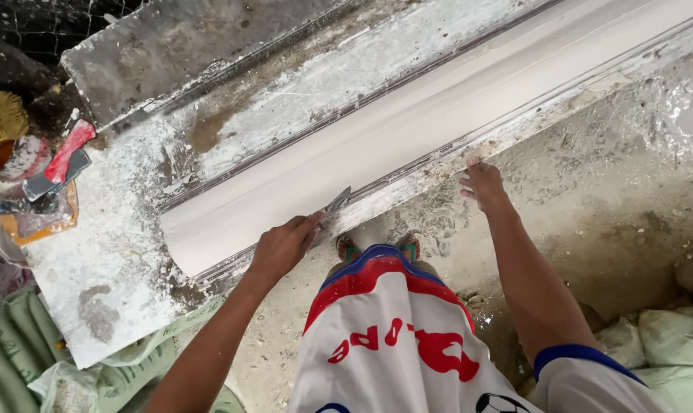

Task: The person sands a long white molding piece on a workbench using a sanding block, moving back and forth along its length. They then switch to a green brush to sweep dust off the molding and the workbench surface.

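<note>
Head view: two hands, one scraper, one moulding

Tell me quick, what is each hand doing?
Left hand: closed, holding a scraper on the white plaster moulding.
Right hand: open, resting on the table edge.

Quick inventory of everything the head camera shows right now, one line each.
plaster moulding: one, white, long, lying diagonally on the bench.
workbench: one, grey, plaster-spattered, under the moulding.
scraper blade: one, metal, on the moulding's near edge.
red-handled trowel: one, far left.
brush: one, yellow bristles, top left.
sacks: several, pale green, bottom corners.
left hand: holds the scraper blade.
right hand: fingertips on the bench edge.
</note>
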